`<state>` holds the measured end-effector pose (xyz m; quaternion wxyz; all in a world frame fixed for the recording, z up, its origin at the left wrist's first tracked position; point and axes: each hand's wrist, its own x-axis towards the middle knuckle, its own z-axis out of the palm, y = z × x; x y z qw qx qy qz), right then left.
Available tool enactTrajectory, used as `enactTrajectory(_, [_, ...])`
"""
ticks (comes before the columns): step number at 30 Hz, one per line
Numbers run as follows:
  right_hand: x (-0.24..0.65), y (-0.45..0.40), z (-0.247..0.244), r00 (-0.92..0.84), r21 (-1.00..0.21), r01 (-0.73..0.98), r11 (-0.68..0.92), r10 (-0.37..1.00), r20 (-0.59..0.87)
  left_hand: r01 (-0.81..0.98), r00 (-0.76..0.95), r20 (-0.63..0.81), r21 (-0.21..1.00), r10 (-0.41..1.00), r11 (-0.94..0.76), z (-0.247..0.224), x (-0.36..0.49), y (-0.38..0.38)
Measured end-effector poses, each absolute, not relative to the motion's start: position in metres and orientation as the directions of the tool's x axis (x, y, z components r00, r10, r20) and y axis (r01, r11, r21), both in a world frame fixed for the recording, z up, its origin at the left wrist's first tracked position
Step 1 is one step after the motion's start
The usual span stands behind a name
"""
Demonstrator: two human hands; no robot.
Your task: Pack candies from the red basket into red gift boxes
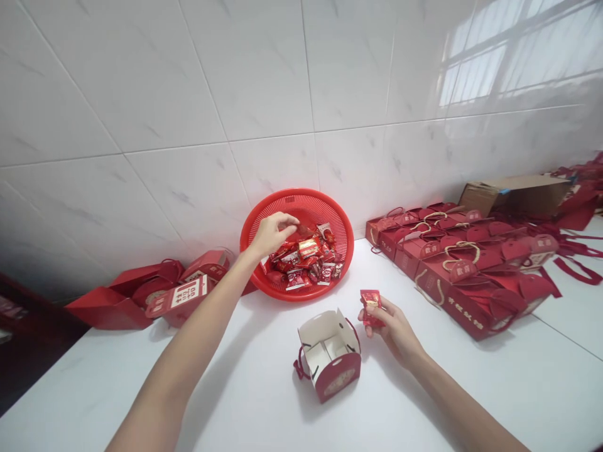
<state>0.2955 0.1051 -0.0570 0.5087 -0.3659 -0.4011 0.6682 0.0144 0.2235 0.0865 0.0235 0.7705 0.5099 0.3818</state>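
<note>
Behind your white table [264,402], 1 wall [155,75] of glossy pale tiles, grey-streaked; window light [490,63] reflects upper right; dark area lower left.

1 brown cardboard box [478,198] beside the glossy tiled wall [264,75]

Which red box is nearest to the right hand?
The box standing alone in front of the red basket, its white inside showing; the other boxes lie farther from the right hand.

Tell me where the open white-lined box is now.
In the head view, the box stands on the table, below the red basket, just left of the right hand.
</note>
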Motion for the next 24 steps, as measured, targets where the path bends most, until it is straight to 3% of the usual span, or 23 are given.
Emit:
enactTrajectory(4, [0.295,0.104,-0.05,-0.248,-0.848,-0.489,-0.203,0.965,-0.088,0.463,0.432,0.71,0.354,0.556,-0.813,0.053,0.049,0.188])
enactTrajectory(9, [0.294,0.102,-0.045,-0.283,-0.8,-0.565,-0.199,0.958,-0.038,0.277,0.587,0.72,0.251,0.37,-0.928,0.015,0.083,0.162])
enactTrajectory(17, [0.294,0.103,-0.046,-0.209,-0.764,-0.63,-0.138,0.978,-0.004,0.247,0.562,0.689,0.388,0.457,-0.888,-0.012,0.088,0.164])
enactTrajectory(24, [0.295,0.102,-0.048,-0.184,-0.739,-0.652,-0.169,0.981,-0.061,0.262,0.632,0.533,0.537,0.563,-0.802,-0.018,0.091,0.159])
